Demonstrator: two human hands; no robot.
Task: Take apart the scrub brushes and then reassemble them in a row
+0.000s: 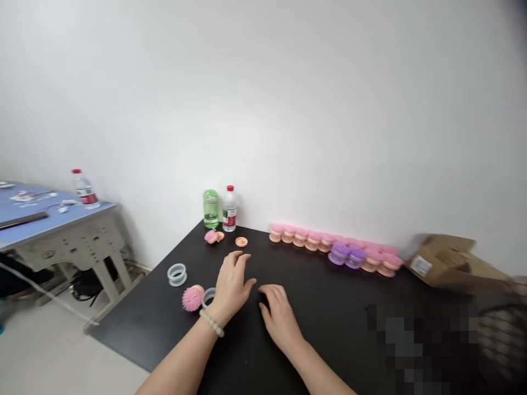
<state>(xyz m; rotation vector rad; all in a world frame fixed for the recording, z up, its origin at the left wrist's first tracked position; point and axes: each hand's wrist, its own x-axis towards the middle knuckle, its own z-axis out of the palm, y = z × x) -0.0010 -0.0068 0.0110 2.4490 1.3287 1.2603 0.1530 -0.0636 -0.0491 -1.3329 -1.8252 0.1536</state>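
Note:
My left hand (233, 282), with a beaded bracelet on the wrist, hovers over the black table, its fingers apart and nothing held. Beside it, my right hand (279, 314) is also empty, with thumb and fingers apart. Left of my left hand are a pink spiky ball-like piece (192, 299) and a clear ring (208, 297), partly hidden by the wrist. Another clear ring (177, 275) lies farther left. Beyond the hands are a small peach disc (241, 241) and a pink piece (211, 236) touching a peach one.
A row of pink-and-peach pieces (313, 241) lines the wall, with purple ones (339, 252) in front. A green bottle (211, 209) and a red-capped bottle (229, 209) stand at the back. An open cardboard box (453, 263) is at the right; a blue table (61, 216) is at the left.

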